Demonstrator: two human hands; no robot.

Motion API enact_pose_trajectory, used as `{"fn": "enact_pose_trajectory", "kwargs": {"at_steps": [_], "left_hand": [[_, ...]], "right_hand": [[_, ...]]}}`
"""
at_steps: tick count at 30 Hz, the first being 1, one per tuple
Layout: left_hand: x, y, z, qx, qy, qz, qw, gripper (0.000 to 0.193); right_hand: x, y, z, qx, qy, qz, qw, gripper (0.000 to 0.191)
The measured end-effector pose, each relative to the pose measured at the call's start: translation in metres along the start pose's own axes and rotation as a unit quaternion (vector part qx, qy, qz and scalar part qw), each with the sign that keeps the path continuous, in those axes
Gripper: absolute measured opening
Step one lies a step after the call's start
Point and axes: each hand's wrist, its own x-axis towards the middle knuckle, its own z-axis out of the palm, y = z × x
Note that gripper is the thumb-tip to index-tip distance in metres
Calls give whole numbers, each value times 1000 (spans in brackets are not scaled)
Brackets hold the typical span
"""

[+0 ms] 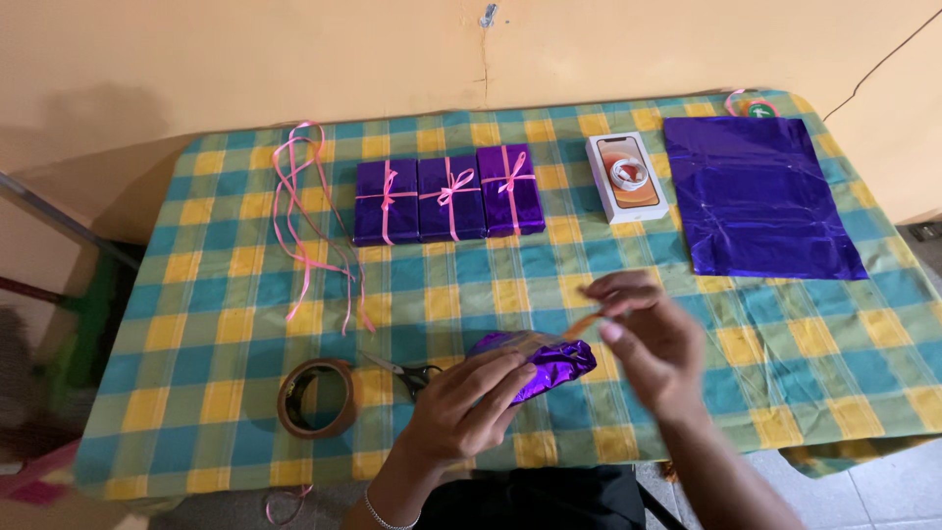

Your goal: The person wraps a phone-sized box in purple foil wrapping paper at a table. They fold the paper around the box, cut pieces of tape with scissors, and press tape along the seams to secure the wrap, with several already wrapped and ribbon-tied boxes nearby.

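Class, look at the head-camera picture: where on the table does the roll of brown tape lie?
The roll of brown tape lies flat near the table's front edge, left of the scissors and of the left hand.

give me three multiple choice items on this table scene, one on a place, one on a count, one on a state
1. Where does the tape roll lie?
A. left of the scissors
B. on the foil sheet
C. beside the white box

2. How many wrapped boxes with pink bows stand in the row?
A. two
B. three
C. five

3. What state is the parcel under the left hand in?
A. tied with ribbon
B. bare, no foil
C. in purple foil, no ribbon

Answers: 1 A, the roll sits at the near edge, left of the scissors. 2 B, three purple boxes side by side. 3 C, foil covers it and no bow shows; the right hand pinches a thin strip above it.
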Motion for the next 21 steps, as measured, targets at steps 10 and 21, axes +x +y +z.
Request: {"fn": "enact_pose_trajectory", "kwargs": {"at_steps": [10, 21], "left_hand": [[2, 8, -6, -21, -16, 13, 1000, 39], [4, 10, -5, -25, -27, 32, 999, 34]], "right_hand": [[51, -78, 1, -323, -340, 23, 883, 10], [77, -83, 18, -428, -449, 72, 781, 7]]}}
